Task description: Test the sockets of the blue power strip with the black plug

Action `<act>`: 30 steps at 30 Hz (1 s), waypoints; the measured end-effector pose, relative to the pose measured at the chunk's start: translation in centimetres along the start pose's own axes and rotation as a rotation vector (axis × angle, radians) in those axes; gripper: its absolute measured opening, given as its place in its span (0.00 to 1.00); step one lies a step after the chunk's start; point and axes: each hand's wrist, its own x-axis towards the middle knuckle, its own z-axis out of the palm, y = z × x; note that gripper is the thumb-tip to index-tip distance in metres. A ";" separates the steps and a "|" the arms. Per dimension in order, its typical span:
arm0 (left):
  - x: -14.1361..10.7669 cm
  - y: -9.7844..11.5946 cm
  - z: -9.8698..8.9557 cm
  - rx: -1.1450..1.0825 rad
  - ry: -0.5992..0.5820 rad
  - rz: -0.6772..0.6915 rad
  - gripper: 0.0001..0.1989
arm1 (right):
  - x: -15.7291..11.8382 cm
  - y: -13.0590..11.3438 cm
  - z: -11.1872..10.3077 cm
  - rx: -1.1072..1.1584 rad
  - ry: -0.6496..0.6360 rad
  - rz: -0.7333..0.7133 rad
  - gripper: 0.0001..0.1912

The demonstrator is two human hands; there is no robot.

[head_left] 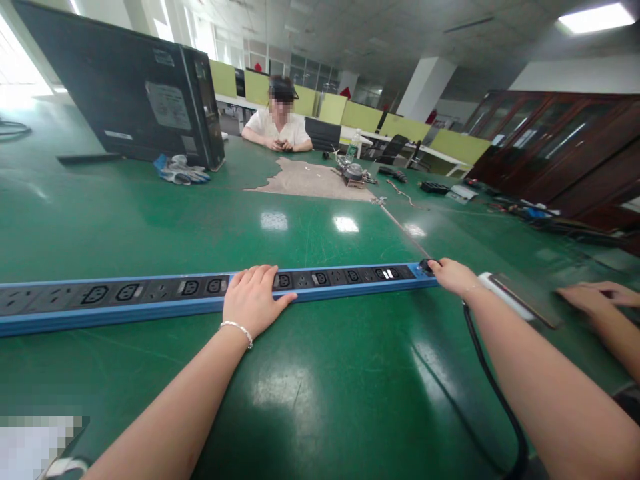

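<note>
A long blue power strip (345, 290) with black sockets lies across the green table and runs out of view at the left. My left hand (251, 300) grips it near the middle, fingers over the top and thumb along the near side. At the strip's right end my right hand (451, 275) is closed on a black power cord (479, 353). Its plug-like end (427, 265) touches the strip's end, but my fingers partly cover it. From there the cord hangs below my wrist toward the bottom edge.
A black computer case (165, 107) stands back left, with work gloves (181, 170) beside it. Across the table sits a person (277, 123). Another person's hands (595, 297) are at the right, near a pale flat object (507, 297). A bare cardboard-coloured patch (305, 179) holds small parts.
</note>
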 end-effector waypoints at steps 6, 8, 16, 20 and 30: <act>0.0 0.1 0.0 -0.010 0.001 -0.006 0.29 | 0.6 0.1 0.7 -0.001 -0.041 -0.020 0.25; 0.0 0.1 0.0 -0.018 -0.002 -0.010 0.29 | 0.6 -0.1 1.0 0.001 -0.052 -0.028 0.24; 0.1 0.0 0.1 -0.003 -0.010 -0.010 0.29 | 0.4 -0.4 2.1 -0.001 -0.067 -0.010 0.27; 0.1 0.0 0.1 0.005 -0.011 -0.014 0.29 | 0.5 -0.4 2.1 -0.033 -0.076 -0.011 0.28; 0.0 0.1 0.1 0.018 -0.005 -0.005 0.30 | 0.5 -0.3 2.5 -0.033 -0.076 -0.002 0.29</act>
